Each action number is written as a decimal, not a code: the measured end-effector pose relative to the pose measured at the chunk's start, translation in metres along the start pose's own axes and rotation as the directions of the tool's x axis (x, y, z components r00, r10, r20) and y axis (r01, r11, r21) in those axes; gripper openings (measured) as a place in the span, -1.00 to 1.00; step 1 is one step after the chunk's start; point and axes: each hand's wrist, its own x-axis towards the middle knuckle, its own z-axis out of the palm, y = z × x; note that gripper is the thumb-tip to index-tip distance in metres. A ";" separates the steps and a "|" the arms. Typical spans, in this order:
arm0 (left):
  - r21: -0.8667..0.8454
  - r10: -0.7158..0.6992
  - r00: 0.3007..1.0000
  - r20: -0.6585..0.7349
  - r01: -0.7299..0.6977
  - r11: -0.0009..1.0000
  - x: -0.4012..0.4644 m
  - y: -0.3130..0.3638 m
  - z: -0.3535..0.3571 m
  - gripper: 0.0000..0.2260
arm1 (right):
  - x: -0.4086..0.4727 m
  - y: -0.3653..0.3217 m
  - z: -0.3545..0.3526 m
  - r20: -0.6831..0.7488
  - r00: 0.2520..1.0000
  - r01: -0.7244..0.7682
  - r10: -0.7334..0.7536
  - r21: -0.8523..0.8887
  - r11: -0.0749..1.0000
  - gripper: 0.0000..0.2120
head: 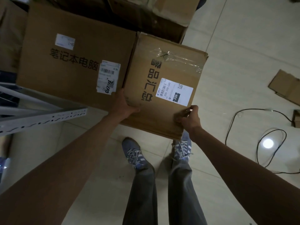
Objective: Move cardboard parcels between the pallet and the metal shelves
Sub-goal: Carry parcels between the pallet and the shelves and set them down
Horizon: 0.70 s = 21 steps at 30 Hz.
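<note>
A brown cardboard parcel (162,75) with black printed characters, clear tape and a white shipping label sits in the middle of the view, tilted, its near edge above my feet. My left hand (125,104) grips its near left corner, thumb on top. My right hand (188,117) pinches the near right corner with curled fingers. A larger cardboard parcel (73,62) with two white labels lies directly to its left, touching it.
Grey perforated metal shelf beams (43,116) jut in from the left. More cardboard boxes (162,15) stack behind. A flattened cardboard piece (285,86) and a black cable (259,140) lie on the tiled floor at right. My shoes (136,153) stand below the parcel.
</note>
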 end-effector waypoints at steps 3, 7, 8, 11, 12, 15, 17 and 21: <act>0.053 -0.014 1.000 -0.028 0.015 0.998 0.006 -0.003 -0.002 0.05 | 0.002 -0.006 0.007 -0.001 1.000 0.005 -0.005 -0.021 1.000 -0.38; 0.102 -0.027 0.998 -0.064 0.034 0.994 0.011 -0.005 -0.002 0.07 | 0.003 -0.011 0.018 -0.011 1.000 0.007 -0.007 -0.045 0.999 -0.40; 0.103 -0.033 0.997 -0.067 0.040 0.994 0.012 -0.007 -0.002 0.07 | 0.003 -0.011 0.019 -0.009 1.000 0.008 -0.009 -0.052 0.999 -0.41; 0.106 -0.047 0.995 -0.087 0.056 0.993 0.015 -0.011 -0.003 0.12 | 0.004 -0.013 0.026 0.009 0.999 0.033 -0.033 -0.074 0.997 -0.42; 0.120 -0.051 0.994 -0.096 0.063 0.991 0.016 -0.012 -0.003 0.13 | 0.005 -0.015 0.028 0.018 0.999 0.045 -0.044 -0.068 0.997 -0.41; 0.161 -0.077 0.992 -0.103 0.093 0.983 0.017 -0.013 -0.005 0.14 | 0.006 -0.020 0.035 0.053 0.996 0.070 -0.069 -0.014 0.997 -0.35; 0.173 -0.084 0.991 -0.102 0.101 0.980 0.018 -0.014 -0.007 0.14 | 0.007 -0.024 0.037 0.099 0.992 0.072 -0.074 0.023 0.997 -0.29; 0.185 -0.065 0.991 -0.120 0.087 0.979 0.018 -0.015 -0.007 0.14 | 0.012 -0.031 0.032 0.200 0.978 0.053 -0.065 0.062 0.997 -0.24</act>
